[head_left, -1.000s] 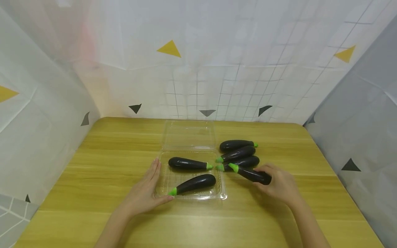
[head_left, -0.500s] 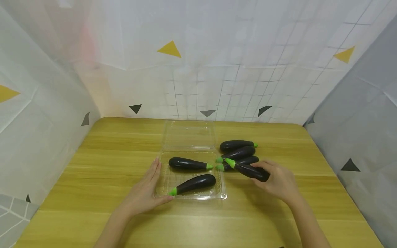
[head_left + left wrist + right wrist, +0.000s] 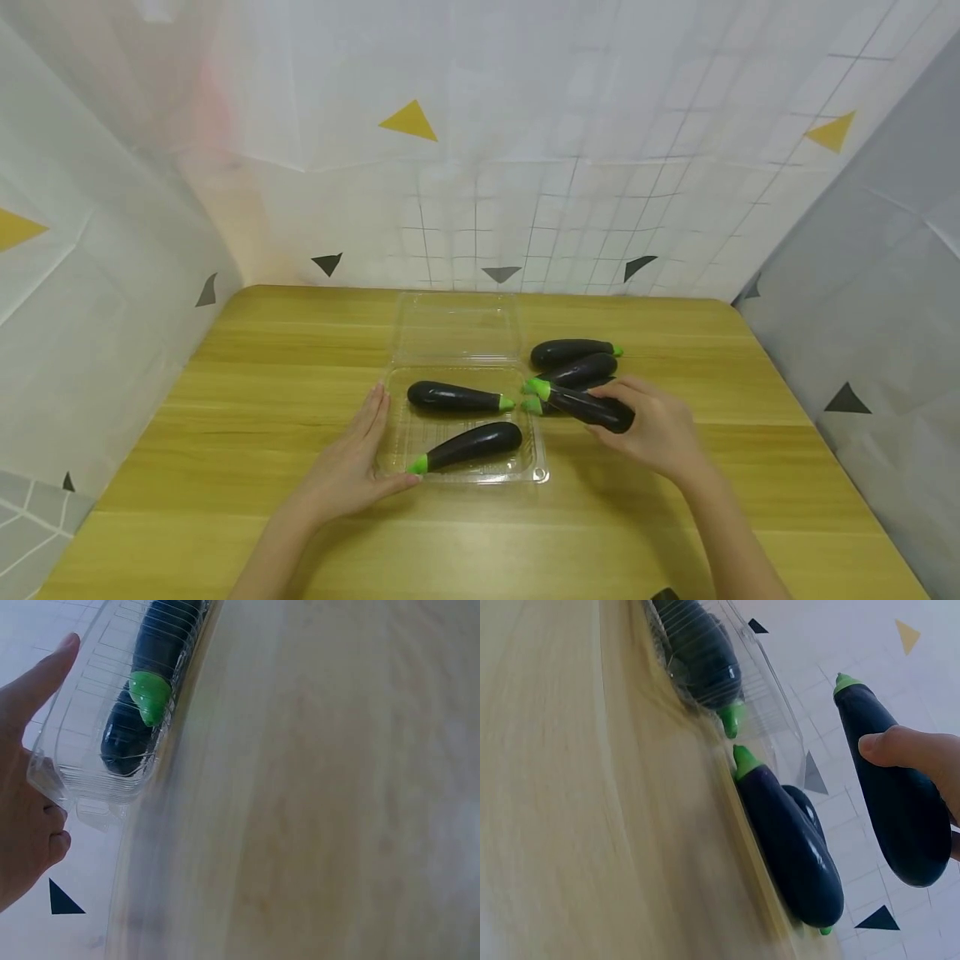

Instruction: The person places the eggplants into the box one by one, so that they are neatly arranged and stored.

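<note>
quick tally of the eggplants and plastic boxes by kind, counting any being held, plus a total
Eggplants: 6 (2 in the box, 3 on the table, 1 in the right hand)
Clear plastic boxes: 1, its lid open
Total: 7

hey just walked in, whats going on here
A person's right hand holds one eggplant up off the table, to the right of a clear plastic container. The left hand touches that container's left side and near left corner. Two eggplants lie inside, and the lid is folded back open. Three more eggplants lie in a group on the right.
</note>
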The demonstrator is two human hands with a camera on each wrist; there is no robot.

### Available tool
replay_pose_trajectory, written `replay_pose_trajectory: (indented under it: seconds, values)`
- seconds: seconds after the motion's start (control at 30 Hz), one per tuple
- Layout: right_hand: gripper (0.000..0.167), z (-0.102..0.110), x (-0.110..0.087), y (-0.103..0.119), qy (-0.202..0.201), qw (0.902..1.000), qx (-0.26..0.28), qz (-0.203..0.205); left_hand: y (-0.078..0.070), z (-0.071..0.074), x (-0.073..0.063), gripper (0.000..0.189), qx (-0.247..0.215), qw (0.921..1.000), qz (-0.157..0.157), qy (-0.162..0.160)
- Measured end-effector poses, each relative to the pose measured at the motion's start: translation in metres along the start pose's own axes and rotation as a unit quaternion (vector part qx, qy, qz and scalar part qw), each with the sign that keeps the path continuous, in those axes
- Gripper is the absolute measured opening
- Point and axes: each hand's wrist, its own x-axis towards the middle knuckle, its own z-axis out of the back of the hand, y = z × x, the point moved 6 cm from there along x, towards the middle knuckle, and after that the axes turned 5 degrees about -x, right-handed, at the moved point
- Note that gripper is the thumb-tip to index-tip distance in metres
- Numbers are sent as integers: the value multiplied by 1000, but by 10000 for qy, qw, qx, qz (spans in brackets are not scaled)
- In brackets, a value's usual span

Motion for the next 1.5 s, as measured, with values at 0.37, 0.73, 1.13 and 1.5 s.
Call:
replay_pose_trajectory:
  seconds: [0.37, 0.73, 1.13, 1.5]
  values:
    - [44, -4, 14, 15, -163, 9993, 137, 297, 1, -1, 0, 116, 61, 10000, -20, -49]
    - [46, -10, 28, 28, -90, 9989, 274, 379, 2, -1, 0, 118, 38, 10000, 59, -22]
    - [42, -18, 41, 45, -26, 9980, 406, 474, 2, -2, 1, 118, 48, 10000, 39, -15]
    - [40, -28, 49, 61, 65, 9956, 599, 714, 1, -1, 0, 118, 49, 10000, -8, -15]
